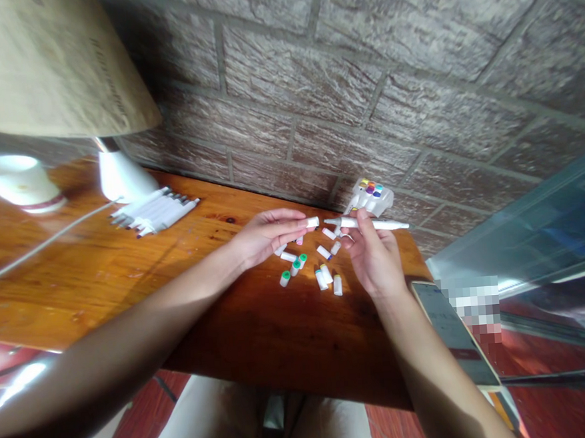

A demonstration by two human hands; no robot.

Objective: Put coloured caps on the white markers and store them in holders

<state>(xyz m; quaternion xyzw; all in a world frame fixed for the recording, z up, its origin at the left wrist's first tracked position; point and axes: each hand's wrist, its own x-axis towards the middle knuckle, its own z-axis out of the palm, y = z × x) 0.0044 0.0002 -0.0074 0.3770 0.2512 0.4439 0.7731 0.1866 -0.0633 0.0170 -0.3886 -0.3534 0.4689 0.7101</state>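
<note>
Between the fingertips of my left hand (272, 234) is a small white marker cap (312, 222). My right hand (375, 256) grips a white marker (386, 224), its uncapped tip pointing left at the cap, with a small gap between the two. Below my hands, several loose caps lie scattered on the wooden table (218, 304). Among them are a green-topped cap (285, 279) and a yellow-topped cap (338, 284). Behind my right hand stands a clear holder (378, 199) with several coloured marker ends showing.
A pile of capless markers (156, 212) lies at the left beside the lamp base (124, 174). A white cup (17, 181) stands further left, and a cable (48, 243) crosses the table. At the right edge lies a phone or tablet (455, 334). A brick wall (283, 79) rises behind.
</note>
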